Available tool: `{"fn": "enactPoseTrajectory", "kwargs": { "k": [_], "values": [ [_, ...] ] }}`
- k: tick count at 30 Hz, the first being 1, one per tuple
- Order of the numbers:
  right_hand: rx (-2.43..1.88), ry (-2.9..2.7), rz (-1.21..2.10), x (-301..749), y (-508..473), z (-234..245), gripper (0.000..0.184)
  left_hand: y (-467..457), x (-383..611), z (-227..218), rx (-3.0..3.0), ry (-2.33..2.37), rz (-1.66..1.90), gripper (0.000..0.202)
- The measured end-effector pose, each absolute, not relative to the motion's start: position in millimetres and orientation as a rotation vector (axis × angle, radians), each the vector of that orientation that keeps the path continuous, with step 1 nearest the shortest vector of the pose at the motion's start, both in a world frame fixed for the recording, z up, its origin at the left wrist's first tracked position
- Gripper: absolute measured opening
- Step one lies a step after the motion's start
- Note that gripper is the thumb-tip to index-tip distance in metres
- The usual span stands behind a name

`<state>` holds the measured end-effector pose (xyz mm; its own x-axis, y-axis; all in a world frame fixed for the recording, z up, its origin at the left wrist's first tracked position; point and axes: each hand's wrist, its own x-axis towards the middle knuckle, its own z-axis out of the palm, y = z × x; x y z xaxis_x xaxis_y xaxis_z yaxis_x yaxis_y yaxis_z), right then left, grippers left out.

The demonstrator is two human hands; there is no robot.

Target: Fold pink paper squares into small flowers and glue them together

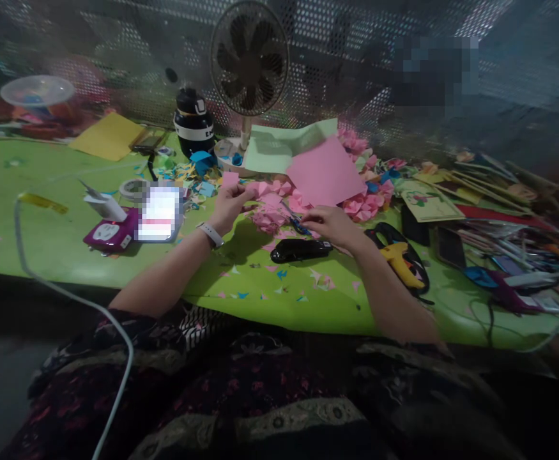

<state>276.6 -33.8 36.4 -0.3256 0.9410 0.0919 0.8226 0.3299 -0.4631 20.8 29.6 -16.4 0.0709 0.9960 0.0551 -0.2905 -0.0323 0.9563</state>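
Note:
My left hand [230, 203], a white band at its wrist, is closed with its fingertips at the edge of the small pink paper pieces [268, 217]; it seems to pinch one of them. A small pink paper square [230, 178] shows just behind its knuckles. My right hand [328, 225] is closed around a small pair of scissors [300, 225] with dark blue handles, the blades pointing up and left over the pink pieces. In front of the hands lies a black stapler-like object [300, 250]. Behind them a large pink sheet [328, 171] overlaps a pale green sheet [269, 151].
A lit phone [159, 214] and purple power strip [109, 233] stand left, with a white cable. At the back are a fan [250, 61] and a black flask [194, 128]. A yellow glue gun [404, 263] lies near my right forearm. Paper scraps litter the green table [255, 310].

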Motion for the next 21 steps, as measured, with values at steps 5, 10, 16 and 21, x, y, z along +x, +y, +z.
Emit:
{"fn": "enactPoseTrajectory", "kwargs": {
  "k": [5, 10, 16, 21],
  "values": [
    [-1.711, -2.416, 0.634, 244.2, -5.8, 24.3, 0.013, 30.2, 21.0, -17.1, 1.065, 0.927, 1.316, 0.024],
    [-1.762, -2.438, 0.696, 234.8, -4.2, 20.8, 0.01, 31.1, 21.8, -18.8, 1.139, 1.013, 1.371, 0.02],
    [-1.769, -2.401, 0.694, 230.6, -4.4, 16.8, 0.006, 27.1, 22.1, -17.6, 1.176, 1.063, 1.317, 0.021],
    [-1.721, -2.387, 0.725, 233.3, -4.8, 17.0, 0.011, 24.6, 24.9, -20.1, 1.127, 1.067, 1.204, 0.024]
  ]
}}
